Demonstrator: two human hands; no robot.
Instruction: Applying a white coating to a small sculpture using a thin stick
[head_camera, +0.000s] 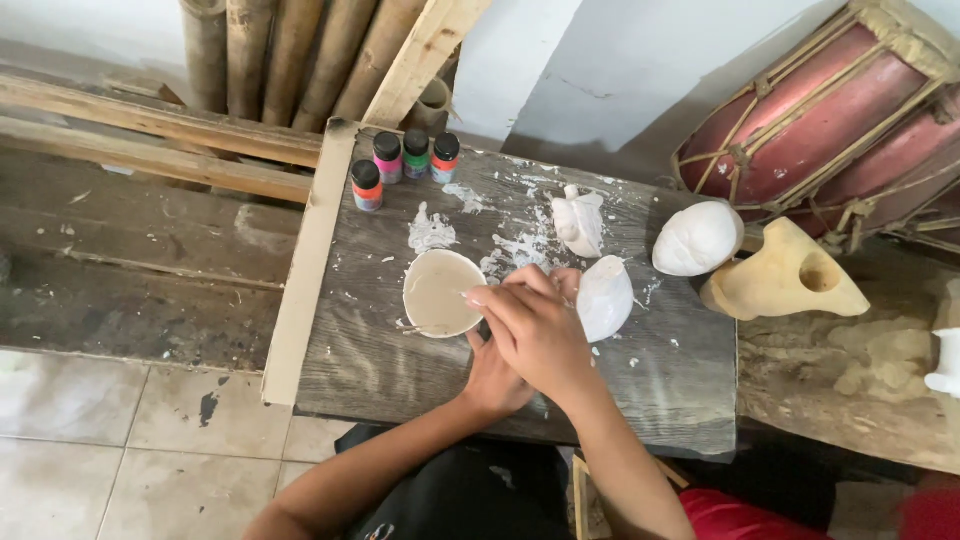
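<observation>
- Reaching across the middle of the grey weathered wooden worktop (380, 360), the right hand (535, 325) lies over the left hand (497, 378), its fingertips (478, 297) pressed together at the right rim of a shallow round bowl of pale cream liquid (438, 292); whether they pinch a small tool there I cannot tell.
- The bowl sits just left of both hands, touching the right fingertips, so the right hand is the nearer one to it.
- The left hand is mostly hidden beneath the right; its grip cannot be told, though it lies close to the bowl's lower right edge.
- A smooth white egg-shaped plaster piece (605, 298) rests just right of the hands, its long axis running toward the far edge of the worktop.
- Four small paint bottles with black caps (403, 162) stand in a cluster at the far left corner, well apart from the hands; their fill level is not readable.
- A small white figurine (580, 220) stands near the far edge, amid dried white smears (432, 232).
- A rounded white carved shape (697, 238) sits at the far right corner, beside a tan wooden carved piece with a hole (785, 278) just off the worktop.
- A red drum bound with cord (830, 120) leans against the wall beyond.
</observation>
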